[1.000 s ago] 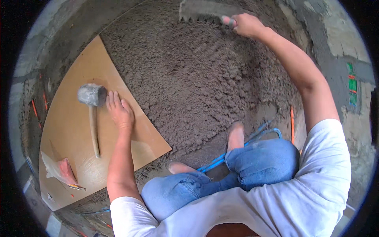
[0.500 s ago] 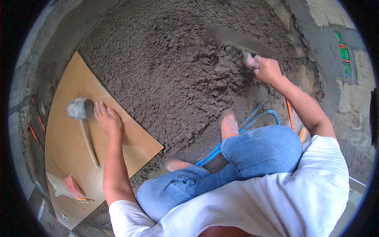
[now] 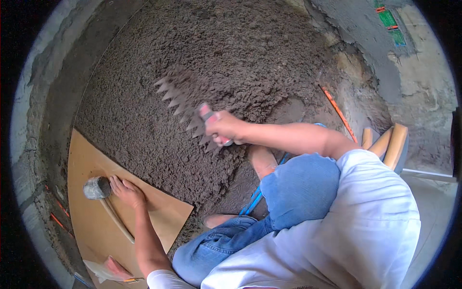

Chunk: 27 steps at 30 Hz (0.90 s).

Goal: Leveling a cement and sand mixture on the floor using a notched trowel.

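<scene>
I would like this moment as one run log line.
left grip: resting on tan board, beside mallet | right grip: holding toothed trowel | mortar: rough

Toothed trowel slanted, teeth facing lower left, at rough grey-brown mortar; tan board flat alongside.

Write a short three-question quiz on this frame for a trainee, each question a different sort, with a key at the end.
1. Open: What does the right grip hold?
2. Multiple choice: On which side of the left grip is the head of the mallet, as the person sees it?
A. Right
B. Left
3. True or false: The left grip is clenched around the mallet.

Key
1. A toothed trowel.
2. B.
3. False: it lies flat on the tan board.
</scene>
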{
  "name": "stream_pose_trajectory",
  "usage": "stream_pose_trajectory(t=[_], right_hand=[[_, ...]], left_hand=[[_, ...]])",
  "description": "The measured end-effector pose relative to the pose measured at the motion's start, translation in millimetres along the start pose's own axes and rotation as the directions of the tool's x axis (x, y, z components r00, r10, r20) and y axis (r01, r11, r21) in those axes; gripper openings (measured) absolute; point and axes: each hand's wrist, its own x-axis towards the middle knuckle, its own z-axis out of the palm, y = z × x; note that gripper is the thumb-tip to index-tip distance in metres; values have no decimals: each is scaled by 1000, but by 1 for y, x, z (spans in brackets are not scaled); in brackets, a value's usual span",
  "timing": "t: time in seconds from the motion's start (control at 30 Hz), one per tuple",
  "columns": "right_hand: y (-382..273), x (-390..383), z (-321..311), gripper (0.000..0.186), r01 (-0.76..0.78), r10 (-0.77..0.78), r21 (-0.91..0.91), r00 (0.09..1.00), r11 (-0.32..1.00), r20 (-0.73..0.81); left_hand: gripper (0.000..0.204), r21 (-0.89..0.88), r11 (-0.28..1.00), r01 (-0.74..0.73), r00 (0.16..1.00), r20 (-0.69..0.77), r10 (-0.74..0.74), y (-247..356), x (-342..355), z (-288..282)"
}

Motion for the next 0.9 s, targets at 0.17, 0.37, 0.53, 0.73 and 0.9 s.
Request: stream_pose_trajectory(t=[0.17, 0.37, 0.53, 0.73, 0.9], right_hand=[[-27, -32, -47, 19, 54, -31, 138, 985, 989, -168], [-63, -38, -128, 15, 257, -133, 362, 934, 896, -333], [-69, -17, -49, 20, -62, -67, 467, 964, 882, 256], [-84, 20, -55, 15, 5, 12, 348, 999, 938, -47], [-79, -17, -111, 12, 134, -53, 524, 985, 841, -166]], left_hand=[[42, 13, 979, 201, 979, 41, -202, 17, 0, -2], [47, 87, 966, 243, 966, 67, -249, 47, -3, -3], [55, 113, 968, 224, 967, 101, -235, 44, -3, 3], [57, 59, 966, 253, 957, 130, -259, 56, 4, -1], [53, 91, 966, 242, 960, 120, -252, 53, 7, -4]])
